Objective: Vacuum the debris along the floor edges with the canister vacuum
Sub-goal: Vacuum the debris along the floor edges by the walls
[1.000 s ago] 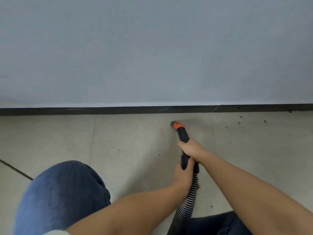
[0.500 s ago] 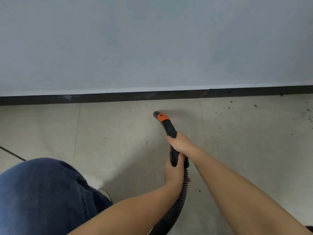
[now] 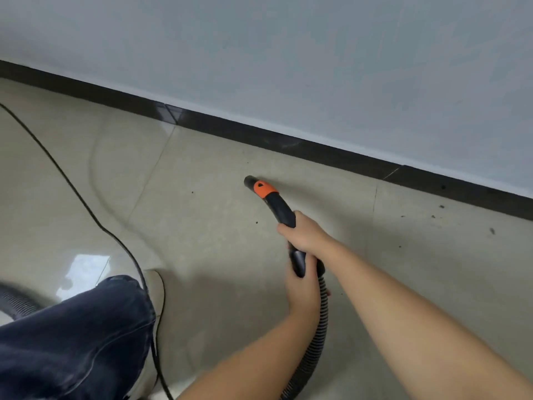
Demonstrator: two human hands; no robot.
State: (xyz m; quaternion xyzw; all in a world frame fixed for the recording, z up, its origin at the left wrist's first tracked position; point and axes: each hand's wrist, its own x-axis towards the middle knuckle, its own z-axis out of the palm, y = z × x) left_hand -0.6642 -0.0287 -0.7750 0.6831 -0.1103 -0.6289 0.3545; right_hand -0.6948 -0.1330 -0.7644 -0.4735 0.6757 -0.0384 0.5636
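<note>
Since half a second ago your view has swung left and tilted, so the baseboard [image 3: 288,142] now runs diagonally from upper left to right edge, a black power cord [image 3: 86,203] has come into sight on the left, and your knee has dropped to the lower left with a shoe [image 3: 154,287] showing. Your right hand [image 3: 305,235] grasps the black curved handle [image 3: 281,210] of the vacuum, fingers wrapped round it, and your left hand [image 3: 302,287] grasps it just behind, where the ribbed hose [image 3: 320,330] begins. You hold the nozzle [image 3: 251,181], with its orange collar [image 3: 264,188], at the centre of the frame, low over the tile floor [image 3: 202,241] and near the baseboard but apart from it. Its long axis runs from your hands at lower right up toward the upper left, mouth aimed at the strip of floor below the baseboard. Most of the visible debris [image 3: 435,216] lies at the right of the frame, behind the direction you point, so you may well miss it if you carry on leftward. A few specks [image 3: 256,222] sit just beside the handle too. Watch the cord: it passes right by your shoe and could snag your foot or tug as you shift. A hose section [image 3: 17,301] lies at the far lower left.
</note>
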